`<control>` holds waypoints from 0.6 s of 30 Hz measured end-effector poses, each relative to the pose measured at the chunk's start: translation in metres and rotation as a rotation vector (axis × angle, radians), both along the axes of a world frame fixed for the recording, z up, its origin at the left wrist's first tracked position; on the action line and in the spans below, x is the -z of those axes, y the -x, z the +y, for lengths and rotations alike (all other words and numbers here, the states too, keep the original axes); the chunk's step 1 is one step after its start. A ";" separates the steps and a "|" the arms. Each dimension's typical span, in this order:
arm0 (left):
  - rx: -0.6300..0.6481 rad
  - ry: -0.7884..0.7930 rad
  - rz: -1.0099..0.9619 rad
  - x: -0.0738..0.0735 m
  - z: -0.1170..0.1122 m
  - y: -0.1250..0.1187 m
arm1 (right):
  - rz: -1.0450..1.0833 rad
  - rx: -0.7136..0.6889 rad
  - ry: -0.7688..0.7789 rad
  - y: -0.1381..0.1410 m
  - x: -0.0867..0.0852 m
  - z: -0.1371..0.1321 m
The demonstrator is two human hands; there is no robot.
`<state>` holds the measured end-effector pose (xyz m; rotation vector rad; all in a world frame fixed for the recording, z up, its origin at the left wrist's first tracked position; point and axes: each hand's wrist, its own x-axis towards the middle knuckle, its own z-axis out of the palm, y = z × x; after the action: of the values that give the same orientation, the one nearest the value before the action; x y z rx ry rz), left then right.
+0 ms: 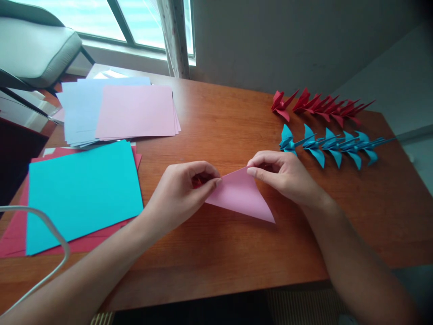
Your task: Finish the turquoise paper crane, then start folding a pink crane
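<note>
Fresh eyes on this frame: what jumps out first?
At centre, the left hand and right hand pinch a pink paper triangle. Beyond the right hand lie rows of blue cranes and red cranes. A turquoise sheet sits at left.

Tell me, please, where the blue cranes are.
Head view: the blue cranes lie far right on the table, between the red cranes and the right hand.

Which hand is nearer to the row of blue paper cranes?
The right hand. It pinches the pink folded paper at its top corner, close beside the blue paper cranes. The left hand pinches the paper's left corner, farther from them.
</note>
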<state>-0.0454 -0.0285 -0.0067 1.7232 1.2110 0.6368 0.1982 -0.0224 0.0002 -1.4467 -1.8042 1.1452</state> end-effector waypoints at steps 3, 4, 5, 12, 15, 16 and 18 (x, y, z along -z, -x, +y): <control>0.015 -0.088 0.080 -0.003 0.000 -0.001 | -0.044 -0.007 -0.013 0.002 0.001 0.000; 0.023 -0.116 0.105 -0.004 0.001 -0.001 | -0.063 -0.009 -0.019 0.002 0.002 0.000; 0.034 -0.142 0.130 -0.005 0.001 -0.001 | -0.082 -0.010 -0.028 0.003 0.002 0.000; 0.074 -0.280 0.403 -0.002 -0.002 -0.004 | -0.178 -0.054 -0.113 0.009 0.009 -0.002; 0.081 -0.311 0.471 0.000 -0.004 -0.005 | -0.206 -0.071 -0.138 0.010 0.011 -0.002; 0.084 -0.316 0.481 0.001 -0.005 -0.005 | -0.212 -0.073 -0.142 0.010 0.011 -0.002; 0.090 -0.322 0.492 0.003 -0.005 -0.005 | -0.218 -0.077 -0.145 0.010 0.011 -0.002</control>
<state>-0.0405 -0.0332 -0.0092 2.2841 1.4058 0.3743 0.1877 -0.0242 -0.0113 -1.4741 -2.0627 0.8997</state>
